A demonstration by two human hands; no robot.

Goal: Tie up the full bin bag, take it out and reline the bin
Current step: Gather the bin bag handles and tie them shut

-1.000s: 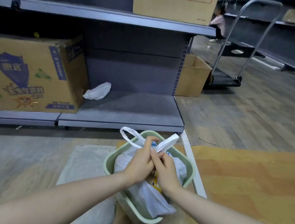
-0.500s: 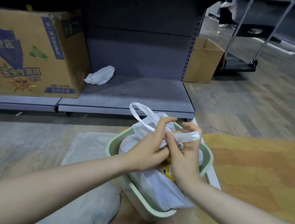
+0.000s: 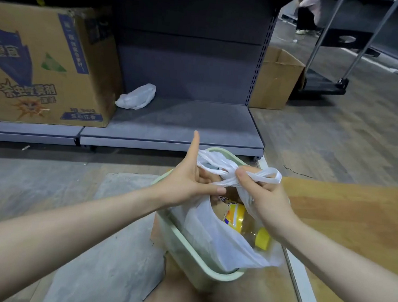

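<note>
A pale green bin (image 3: 209,274) stands tilted on the floor, lined with a thin white bin bag (image 3: 212,235). Its handles (image 3: 229,179) are drawn together at 12 o'clock; a yellow-capped bottle (image 3: 244,223) shows inside.

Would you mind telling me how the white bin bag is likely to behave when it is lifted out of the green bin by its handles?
The white bin bag is thin and crumpled, so it will probably sag and stretch. The bottle inside suggests uneven weight, so it may swing. Its loose film over the green bin rim might snag.
</note>
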